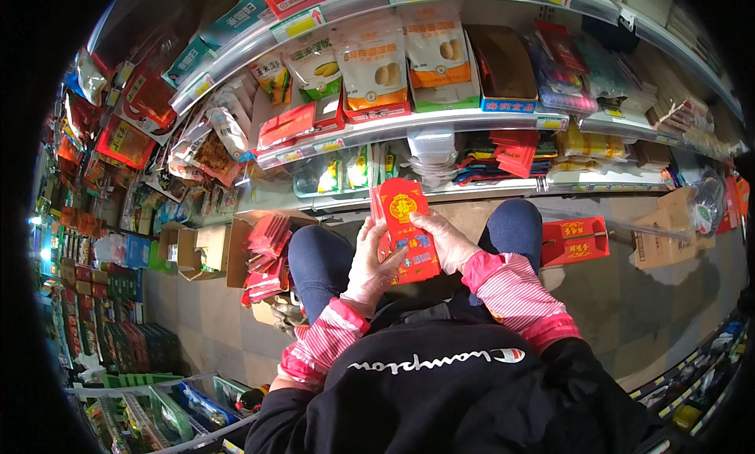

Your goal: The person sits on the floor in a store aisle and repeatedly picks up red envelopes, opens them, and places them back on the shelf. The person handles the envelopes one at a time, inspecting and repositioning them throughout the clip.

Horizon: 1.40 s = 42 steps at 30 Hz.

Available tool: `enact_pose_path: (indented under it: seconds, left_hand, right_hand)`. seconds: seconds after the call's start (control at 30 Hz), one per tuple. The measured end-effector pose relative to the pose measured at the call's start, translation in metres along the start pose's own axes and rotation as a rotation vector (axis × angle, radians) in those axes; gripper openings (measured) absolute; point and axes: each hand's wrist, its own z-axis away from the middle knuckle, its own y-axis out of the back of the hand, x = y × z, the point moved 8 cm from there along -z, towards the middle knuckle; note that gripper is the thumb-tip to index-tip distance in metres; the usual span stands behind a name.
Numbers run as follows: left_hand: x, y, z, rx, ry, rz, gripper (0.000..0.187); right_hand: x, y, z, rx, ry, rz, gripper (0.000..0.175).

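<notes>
A stack of red paper envelopes (411, 236) with gold and blue print is held upright between my two hands, above my knees. My left hand (374, 259), in a thin clear glove, grips the stack's left edge, where several envelopes fan out a little. The thumb of my right hand (442, 236), gloved too, presses on the front envelope, with the fingers behind the right edge. Left of my knee, an open cardboard box (239, 242) holds more red packets (270, 247). Other red envelopes (514, 153) lie on folded dark goods on the low shelf ahead.
Shelves (472, 119) with starch pouches (371, 65) and boxes curve across the front. A red carton (575, 240) lies on the floor right of my knee, with a flattened cardboard box (666, 230) farther right. Divided bins (171, 413) stand behind at the lower left.
</notes>
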Motion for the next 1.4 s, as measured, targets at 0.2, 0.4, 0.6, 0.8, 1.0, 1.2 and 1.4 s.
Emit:
enact_pose_path:
  seconds: [0.2,0.4,0.6,0.8,1.0,1.2,1.4]
  left_hand:
    - [0.036,0.0,-0.011,-0.035,-0.168,-0.038,0.073]
    - [0.064,0.001,-0.027,0.085,-0.185,-0.049,0.092]
    - [0.055,-0.02,-0.039,-0.096,0.438,0.807,0.074]
    - [0.04,-0.031,-0.037,-0.082,0.54,1.08,0.046]
    - [0.033,-0.03,-0.036,-0.009,0.497,1.032,0.038]
    - [0.018,-0.031,-0.031,0.068,0.484,1.033,0.037]
    - [0.012,-0.036,-0.026,0.014,0.543,0.934,0.036]
  right_hand:
    - [-0.011,-0.008,0.013,0.123,0.041,0.103,0.073]
    - [-0.016,0.003,-0.004,-0.078,0.047,-0.091,0.087]
    - [-0.019,0.0,0.0,-0.072,0.002,-0.111,0.081]
    - [-0.026,0.0,0.001,0.003,0.09,-0.002,0.077]
    - [-0.031,-0.001,0.005,-0.051,0.183,-0.034,0.08]
    - [-0.031,0.007,0.006,0.101,0.151,0.051,0.072]
    - [-0.047,0.049,-0.016,0.219,0.467,0.136,0.044]
